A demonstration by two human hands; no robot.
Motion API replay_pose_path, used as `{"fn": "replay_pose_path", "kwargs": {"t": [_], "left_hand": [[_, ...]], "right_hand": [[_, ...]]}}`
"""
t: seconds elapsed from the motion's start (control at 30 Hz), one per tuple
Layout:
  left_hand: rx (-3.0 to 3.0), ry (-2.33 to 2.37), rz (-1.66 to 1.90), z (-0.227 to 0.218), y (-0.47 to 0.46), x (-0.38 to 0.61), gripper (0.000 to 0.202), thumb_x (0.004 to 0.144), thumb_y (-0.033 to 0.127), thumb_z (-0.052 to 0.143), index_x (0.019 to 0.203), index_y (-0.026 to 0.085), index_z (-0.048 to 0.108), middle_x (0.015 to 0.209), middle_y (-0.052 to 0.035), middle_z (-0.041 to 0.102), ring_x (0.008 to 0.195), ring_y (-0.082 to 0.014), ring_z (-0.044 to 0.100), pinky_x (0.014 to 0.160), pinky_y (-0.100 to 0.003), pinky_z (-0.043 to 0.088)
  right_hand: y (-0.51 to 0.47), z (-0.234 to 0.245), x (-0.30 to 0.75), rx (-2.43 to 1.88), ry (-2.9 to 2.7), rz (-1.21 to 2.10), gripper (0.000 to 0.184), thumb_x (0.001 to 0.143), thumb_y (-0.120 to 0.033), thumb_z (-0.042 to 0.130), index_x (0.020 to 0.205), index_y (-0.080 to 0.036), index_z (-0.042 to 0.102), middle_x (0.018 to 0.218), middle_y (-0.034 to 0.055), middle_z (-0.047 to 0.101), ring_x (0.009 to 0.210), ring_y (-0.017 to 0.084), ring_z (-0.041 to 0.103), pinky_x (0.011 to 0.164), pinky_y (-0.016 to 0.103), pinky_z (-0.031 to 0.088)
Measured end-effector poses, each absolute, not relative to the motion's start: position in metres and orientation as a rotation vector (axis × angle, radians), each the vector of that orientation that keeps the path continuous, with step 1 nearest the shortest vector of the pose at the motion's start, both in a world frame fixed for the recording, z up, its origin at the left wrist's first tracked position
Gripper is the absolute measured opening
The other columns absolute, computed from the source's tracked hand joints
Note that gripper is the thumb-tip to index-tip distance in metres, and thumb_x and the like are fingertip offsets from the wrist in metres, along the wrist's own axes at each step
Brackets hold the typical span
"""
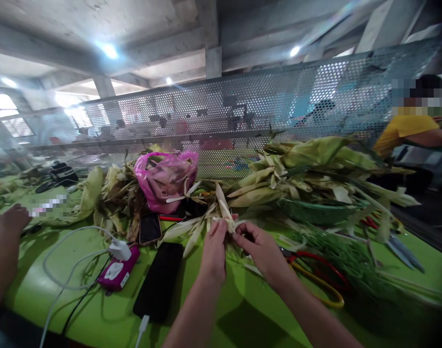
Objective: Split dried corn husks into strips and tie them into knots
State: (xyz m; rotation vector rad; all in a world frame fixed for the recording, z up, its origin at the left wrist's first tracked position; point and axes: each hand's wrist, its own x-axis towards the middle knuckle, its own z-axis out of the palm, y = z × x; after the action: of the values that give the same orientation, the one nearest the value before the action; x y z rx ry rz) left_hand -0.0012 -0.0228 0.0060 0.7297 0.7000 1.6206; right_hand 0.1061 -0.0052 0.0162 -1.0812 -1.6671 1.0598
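Remotely, I have the left hand [215, 246] and right hand [259, 247] pinching a pale husk [224, 205] over the green table [240, 287]

Between left hand [214, 251] and right hand [260, 249], a husk [222, 202]. At left on the table [35, 282], a phone [160, 280], with a power strip [114, 280] farther left, a charger [120, 250] plugged in. Behind the phone, a second phone [150, 228], before a plastic bag [166, 179]. At right, scissors [311, 255] beside tangled strands [338, 251]. Farther back, a husk pile [315, 157] over a container [315, 211]. Behind bag and pile, a screen [206, 111].
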Motion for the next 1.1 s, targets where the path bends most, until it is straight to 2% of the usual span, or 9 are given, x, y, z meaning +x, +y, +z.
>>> {"fn": "replay_pose_path", "kwargs": {"t": [0.17, 0.37, 0.53, 0.63, 0.73, 0.9, 1.1], "left_hand": [[0.606, 0.764, 1.699, 0.002, -0.02, -0.004, 0.028, 0.075, 0.042, 0.067, 0.08, 0.015, 0.07, 0.075, -0.0034, 0.065, 0.074, -0.0153, 0.06, 0.071, -0.026, 0.044], [0.549, 0.875, 1.78, 0.003, -0.018, -0.009, 0.026, 0.073, 0.04, 0.066, 0.072, 0.014, 0.067, 0.067, -0.0005, 0.059, 0.062, -0.0117, 0.052, 0.063, -0.024, 0.039], [0.758, 0.854, 1.71, 0.009, -0.022, -0.012, 0.026, 0.081, 0.04, 0.06, 0.082, 0.016, 0.068, 0.078, -0.0029, 0.062, 0.07, -0.013, 0.053, 0.067, -0.024, 0.04], [0.811, 0.797, 1.597, 0.013, -0.023, -0.011, 0.028, 0.074, 0.041, 0.069, 0.089, 0.017, 0.068, 0.078, -0.0027, 0.061, 0.07, -0.0133, 0.053, 0.066, -0.024, 0.04], [0.873, 0.814, 1.585, 0.015, -0.023, -0.01, 0.034, 0.065, 0.039, 0.078, 0.089, 0.016, 0.067, 0.076, -0.0016, 0.06, 0.069, -0.0122, 0.051, 0.066, -0.023, 0.039], [0.886, 0.874, 1.629, 0.01, -0.019, -0.011, 0.033, 0.071, 0.043, 0.072, 0.087, 0.015, 0.068, 0.072, -0.0004, 0.058, 0.064, -0.0104, 0.047, 0.062, -0.023, 0.036], [0.848, 0.916, 1.687, 0.005, -0.016, -0.013, 0.037, 0.069, 0.046, 0.073, 0.088, 0.014, 0.069, 0.066, 0.0012, 0.054, 0.059, -0.0093, 0.042, 0.058, -0.022, 0.032]], "right_hand": [[-0.004, 0.015, 0.107, -1.019, -1.766, 1.048, 0.019, 0.078, -0.034, 0.06, 0.069, -0.02, 0.052, 0.062, -0.0032, 0.048, 0.058, 0.013, 0.04, 0.053, 0.025, 0.033], [-0.005, 0.012, 0.106, -0.994, -1.813, 1.063, 0.022, 0.078, -0.036, 0.06, 0.067, -0.019, 0.051, 0.063, -0.0025, 0.048, 0.06, 0.013, 0.042, 0.055, 0.025, 0.035], [-0.007, 0.018, 0.108, -0.997, -1.672, 1.204, 0.024, 0.079, -0.043, 0.06, 0.073, -0.022, 0.05, 0.062, -0.0039, 0.046, 0.052, 0.012, 0.043, 0.046, 0.023, 0.036], [-0.007, 0.023, 0.11, -0.923, -1.655, 1.176, 0.022, 0.08, -0.041, 0.059, 0.076, -0.021, 0.052, 0.067, -0.0023, 0.051, 0.058, 0.013, 0.047, 0.051, 0.024, 0.042], [-0.007, 0.026, 0.112, -0.939, -1.709, 1.063, 0.017, 0.082, -0.037, 0.058, 0.078, -0.02, 0.055, 0.067, -0.0017, 0.053, 0.06, 0.013, 0.046, 0.054, 0.024, 0.04], [-0.007, 0.026, 0.114, -0.992, -1.806, 0.975, 0.02, 0.085, -0.038, 0.056, 0.075, -0.021, 0.053, 0.064, -0.0032, 0.048, 0.059, 0.013, 0.044, 0.053, 0.024, 0.038], [-0.007, 0.022, 0.117, -1.027, -1.883, 1.008, 0.02, 0.085, -0.037, 0.054, 0.072, -0.022, 0.049, 0.061, -0.0041, 0.047, 0.055, 0.012, 0.045, 0.05, 0.022, 0.037]]}}
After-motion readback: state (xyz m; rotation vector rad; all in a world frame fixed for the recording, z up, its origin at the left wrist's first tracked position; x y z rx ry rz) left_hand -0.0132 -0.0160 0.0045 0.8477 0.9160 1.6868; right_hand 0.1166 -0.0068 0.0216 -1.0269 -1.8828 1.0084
